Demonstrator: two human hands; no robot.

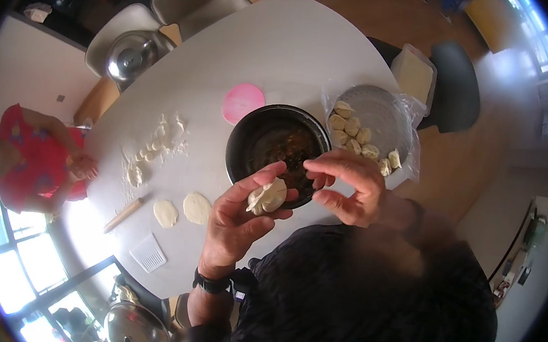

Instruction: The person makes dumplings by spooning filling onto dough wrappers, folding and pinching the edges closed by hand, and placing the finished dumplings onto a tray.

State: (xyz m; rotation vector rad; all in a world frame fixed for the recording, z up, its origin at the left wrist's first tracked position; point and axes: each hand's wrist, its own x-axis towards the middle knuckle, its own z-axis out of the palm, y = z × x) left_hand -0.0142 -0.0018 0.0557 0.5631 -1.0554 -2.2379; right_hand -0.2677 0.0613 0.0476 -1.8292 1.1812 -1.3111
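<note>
A folded, pale dumpling rests in my left hand, with the fingers curled around it and the thumb along its lower side. My right hand is beside it to the right, fingers bent and thumb apart, with nothing visible between them. Both hands are over the near edge of a black round pan, which has dark, brownish filling remains inside. Two flat dough wrappers, one near my left hand and another farther left, lie on the table.
Several finished dumplings sit on a plastic-covered round tray at right. A pink disc, floured dough pieces, a rolling pin and a white scraper lie on the table. A person in red is at left.
</note>
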